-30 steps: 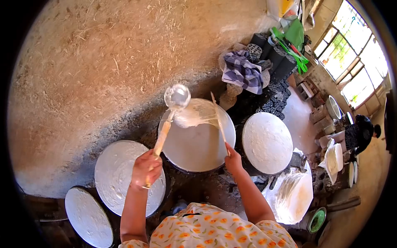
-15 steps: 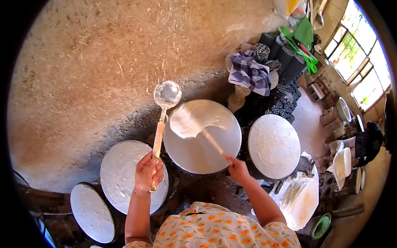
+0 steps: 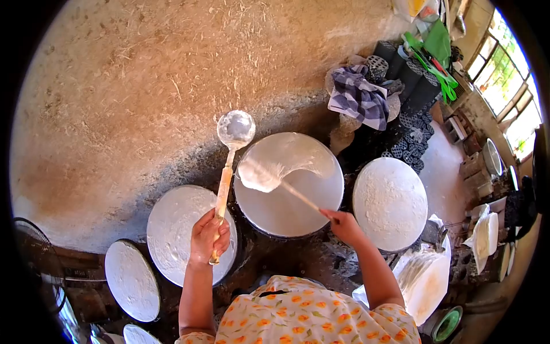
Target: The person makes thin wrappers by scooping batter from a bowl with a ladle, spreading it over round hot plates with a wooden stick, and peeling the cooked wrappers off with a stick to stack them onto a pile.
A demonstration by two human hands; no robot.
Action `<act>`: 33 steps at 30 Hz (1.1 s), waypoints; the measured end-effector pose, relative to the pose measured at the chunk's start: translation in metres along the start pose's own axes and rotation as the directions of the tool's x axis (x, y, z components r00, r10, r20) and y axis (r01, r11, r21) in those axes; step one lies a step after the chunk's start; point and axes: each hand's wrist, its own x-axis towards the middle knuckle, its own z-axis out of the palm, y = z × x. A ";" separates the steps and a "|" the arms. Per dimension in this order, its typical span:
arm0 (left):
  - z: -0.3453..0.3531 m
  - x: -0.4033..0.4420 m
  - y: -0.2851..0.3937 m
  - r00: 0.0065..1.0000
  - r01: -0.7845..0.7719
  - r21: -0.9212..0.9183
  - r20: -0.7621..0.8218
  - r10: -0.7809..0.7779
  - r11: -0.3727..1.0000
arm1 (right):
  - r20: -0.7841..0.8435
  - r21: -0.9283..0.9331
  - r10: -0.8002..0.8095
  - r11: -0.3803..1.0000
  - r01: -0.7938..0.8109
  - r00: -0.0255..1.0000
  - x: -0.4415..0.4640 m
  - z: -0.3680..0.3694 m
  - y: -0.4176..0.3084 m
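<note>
My left hand (image 3: 209, 236) is closed round the wooden handle of a metal ladle (image 3: 235, 129), holding it upright. Its bowl is coated with white batter and sits just off the left rim of the middle round griddle (image 3: 292, 215). Over that griddle, my right hand (image 3: 344, 225) grips the thin wooden handle of a spreader (image 3: 259, 176). The spreader's white, coated head is blurred and lies at the griddle's left side. A pale curved smear of batter (image 3: 298, 150) covers the griddle's upper part.
White-coated round plates flank the middle one: a left plate (image 3: 172, 229), a right plate (image 3: 391, 200) and a smaller plate (image 3: 132, 281). Stacked pale sheets (image 3: 424, 281) lie at lower right. Honeycomb briquettes (image 3: 409, 137) and a checked cloth (image 3: 360, 94) stand by the earthen wall (image 3: 143, 86). A fan (image 3: 37, 258) is far left.
The spreader's head has swept a little down and left relative to the griddle. The whole view has shifted slightly, bringing the fan into sight. Both hands keep their grips.
</note>
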 end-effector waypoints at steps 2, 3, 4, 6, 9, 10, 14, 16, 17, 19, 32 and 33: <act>0.008 0.000 -0.005 1.000 0.002 0.021 -0.007 -0.002 1.000 | -0.020 -0.034 0.027 0.999 -0.028 0.999 0.027 0.004 -0.010; 0.012 -0.002 -0.005 1.000 -0.011 0.065 -0.018 0.012 0.998 | 0.012 0.019 0.074 0.997 -0.074 0.997 0.041 0.008 -0.015; 0.006 -0.004 -0.005 0.999 -0.015 0.070 -0.028 0.017 0.997 | 0.047 0.071 0.118 0.990 -0.121 0.992 0.050 0.011 -0.019; -0.015 -0.006 -0.005 0.960 0.156 -0.462 0.278 -0.024 0.873 | 0.167 -0.001 0.112 0.994 -0.114 0.980 0.049 0.010 -0.021; -0.010 -0.030 -0.002 0.975 -0.028 -0.539 0.170 0.142 0.842 | 0.333 -0.001 0.045 0.999 -0.048 0.942 0.015 -0.017 -0.014; -0.010 -0.035 -0.002 0.968 -0.143 -0.493 0.112 0.226 0.858 | 0.359 -0.035 0.130 0.991 -0.125 0.924 0.004 -0.029 -0.010; -0.002 -0.042 0.003 0.986 -0.164 -0.181 -0.026 0.162 0.970 | 0.159 -0.070 0.137 0.989 -0.127 0.978 0.012 -0.026 -0.006; 0.008 -0.041 -0.008 0.985 -0.161 -0.166 -0.083 0.148 0.973 | 0.151 -0.011 0.123 0.992 -0.123 0.981 0.032 -0.012 -0.017; 0.011 -0.042 -0.012 0.982 -0.160 -0.151 -0.129 0.141 0.975 | 0.139 0.044 0.115 0.991 -0.122 0.984 0.039 -0.006 -0.019; 0.009 -0.047 -0.017 0.976 -0.157 -0.161 -0.177 0.128 0.974 | 0.223 0.062 -0.025 0.998 0.011 0.974 0.035 -0.006 0.001; 0.022 -0.091 -0.047 0.949 -0.173 -0.034 -0.274 0.157 0.984 | 0.396 -0.013 -0.069 0.997 0.081 0.916 0.024 -0.037 0.019; 0.022 -0.100 -0.047 0.946 -0.170 -0.007 -0.280 0.162 0.985 | 0.480 -0.103 -0.096 0.981 0.165 0.872 0.011 -0.054 0.021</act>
